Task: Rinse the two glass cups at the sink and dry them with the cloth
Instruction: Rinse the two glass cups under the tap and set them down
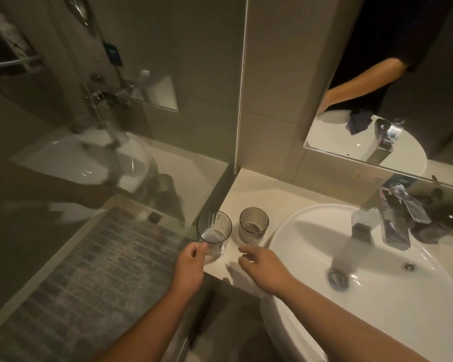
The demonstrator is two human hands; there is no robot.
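**Two thin glasses on a narrow ledge, one hand on, one reaching**

Both glass cups stand upright on the pale counter [249,184] at about nine o'clock from the sink [298,226], near its rim. The left cup [214,232] is smooth-walled and sits close to the counter's front-left edge; the ribbed cup [253,226] stands just beside it at three o'clock, apart from it by a narrow gap. Each seems to have something pale at the bottom, though whether that is liquid or the counter seen through the glass is hard to say.

The left hand [191,265] is curled around the lower wall of the left cup, fingers closed on it at its six o'clock side. The right hand [259,262] is spread loose, fingertips [243,249] at the foot of the ribbed cup; contact cannot be confirmed, and it grips nothing yet.

These cups look light, rigid and breakable, and they will likely turn slick once wet. The smooth one probably wants a full wrap around mid-wall rather than a pinch at the rim. The ribbed one should offer better purchase along its grooves. The tap [392,223] stands at three o'clock across the basin, so each cup has to travel over hard ceramic, where a knock could chip it. The only cloth-like thing in view is a dark bundle [357,124] reflected in the mirror [324,150].
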